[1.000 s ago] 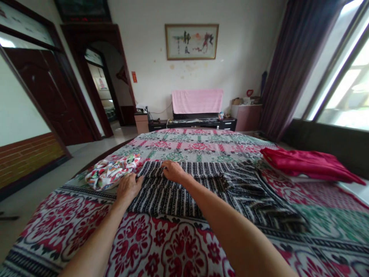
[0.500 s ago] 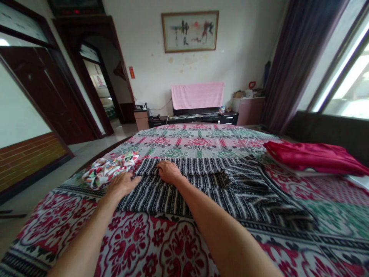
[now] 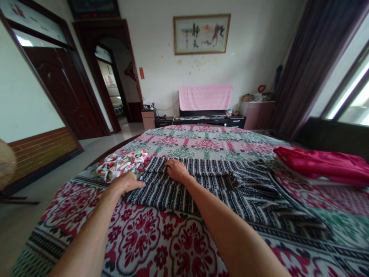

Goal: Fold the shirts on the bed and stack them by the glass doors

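Observation:
A black-and-white striped knit garment (image 3: 213, 188) lies on the patterned cloth (image 3: 144, 234), its far edge folded over along the left and middle. My left hand (image 3: 128, 182) is at the garment's left edge, thumb stretched over it; its other fingers are partly hidden, and I cannot tell whether they grip the knit. On the folded strip, left of the garment's middle, rests my right hand (image 3: 177, 171), palm down with its fingers slightly curled. Just beyond my left hand sits a crumpled white, red and green cloth (image 3: 119, 164).
Folded glossy red fabric (image 3: 325, 163) lies on the table's right side. Past the far edge stands a low black cabinet (image 3: 238, 122) with a pink towel (image 3: 205, 97) above it. A rounded tan object (image 3: 6, 163) shows at the far left.
The view has turned slightly left, so the scene sits further right. Both hands remain at nearly the same places on the striped garment.

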### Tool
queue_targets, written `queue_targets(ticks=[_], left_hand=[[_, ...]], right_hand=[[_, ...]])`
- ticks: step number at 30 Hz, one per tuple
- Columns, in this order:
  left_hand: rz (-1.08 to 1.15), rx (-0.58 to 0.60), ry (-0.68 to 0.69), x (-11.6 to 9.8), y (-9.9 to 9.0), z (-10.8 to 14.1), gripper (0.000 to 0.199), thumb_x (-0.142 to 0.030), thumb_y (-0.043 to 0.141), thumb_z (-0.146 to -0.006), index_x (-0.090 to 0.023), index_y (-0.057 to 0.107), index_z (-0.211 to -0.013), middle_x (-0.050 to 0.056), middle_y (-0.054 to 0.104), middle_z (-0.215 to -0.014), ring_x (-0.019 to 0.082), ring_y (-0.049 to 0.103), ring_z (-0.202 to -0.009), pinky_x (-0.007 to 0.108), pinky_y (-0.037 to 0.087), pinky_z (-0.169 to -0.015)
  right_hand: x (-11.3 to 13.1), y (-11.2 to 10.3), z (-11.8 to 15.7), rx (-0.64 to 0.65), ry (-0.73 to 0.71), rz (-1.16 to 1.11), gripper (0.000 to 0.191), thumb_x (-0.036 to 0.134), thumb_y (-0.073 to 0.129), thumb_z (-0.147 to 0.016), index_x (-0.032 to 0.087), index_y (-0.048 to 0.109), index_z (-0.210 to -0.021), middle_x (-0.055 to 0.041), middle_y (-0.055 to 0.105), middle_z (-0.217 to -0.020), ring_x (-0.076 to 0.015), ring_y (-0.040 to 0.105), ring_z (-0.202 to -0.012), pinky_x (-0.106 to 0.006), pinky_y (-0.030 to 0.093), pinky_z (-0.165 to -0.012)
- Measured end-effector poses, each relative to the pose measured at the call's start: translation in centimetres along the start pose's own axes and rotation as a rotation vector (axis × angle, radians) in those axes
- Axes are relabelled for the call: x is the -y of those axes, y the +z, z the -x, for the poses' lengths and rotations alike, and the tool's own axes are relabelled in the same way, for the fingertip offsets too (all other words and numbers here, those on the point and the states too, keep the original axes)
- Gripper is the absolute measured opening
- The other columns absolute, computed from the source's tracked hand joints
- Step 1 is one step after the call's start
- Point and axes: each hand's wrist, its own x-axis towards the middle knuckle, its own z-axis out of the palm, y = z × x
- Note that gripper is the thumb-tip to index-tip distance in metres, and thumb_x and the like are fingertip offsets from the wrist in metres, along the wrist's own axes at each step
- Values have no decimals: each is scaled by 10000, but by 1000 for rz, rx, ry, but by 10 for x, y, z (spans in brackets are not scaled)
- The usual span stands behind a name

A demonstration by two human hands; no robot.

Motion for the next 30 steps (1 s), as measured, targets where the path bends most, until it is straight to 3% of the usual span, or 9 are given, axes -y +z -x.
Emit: queue_targets(ticks=[8,13,18,20,22,25,30], left_hand=[[62,23,-10,4,-2,-1,299,-467,573,-642,-192,537,-529,-3,483,-415,169,528,-451,267,413,-469],[9,13,15,8,1,-7,340,-512,573,-634,-188,561,-531,16,534,-481,168,534,-456,276,420,-484],[132,4,14,17,4,-11,388,-578,577,-646,-194,620,-612,-15,516,-458,145,525,-472,242,399,-490],[154,-70,1,18,3,-13,433,-625,553,-663,-208,669,-687,-3,577,-519,161,578,-560,242,418,-543],[139,-222,22,15,1,-17,444,-633,533,-688,-237,707,-786,17,666,-677,188,626,-707,252,435,-621],[65,-400,85,1,0,-24,339,-502,537,-745,-267,717,-911,34,709,-883,213,634,-865,275,441,-726],[11,-500,131,-31,8,-43,283,-347,503,-785,-248,709,-951,53,708,-974,217,626,-933,290,448,-780]], right_hand=[[1,-2,-1,33,22,-5,308,262,405,-894,231,632,-1101,-39,592,-1226,-169,490,-1159,-326,349,-1003],[5,-10,-20,113,127,37,334,235,501,-830,212,636,-1134,-74,625,-1164,-196,537,-1117,-306,404,-948],[0,-18,-38,-25,306,92,366,195,445,-849,198,636,-1161,-117,621,-1164,-209,593,-1050,-282,452,-857],[-9,-23,-36,-7,339,128,352,159,451,-825,214,677,-1089,-113,634,-1144,-217,606,-1034,-285,462,-832],[-20,-30,-30,24,359,166,337,147,467,-802,225,704,-1029,-111,652,-1108,-225,616,-1019,-289,468,-811],[-39,-46,-16,23,400,210,357,137,477,-780,236,707,-1034,-113,661,-1097,-234,625,-1011,-295,474,-791],[-65,-63,5,48,481,261,342,126,505,-741,204,727,-989,-130,687,-1061,-236,637,-996,-288,468,-795]])
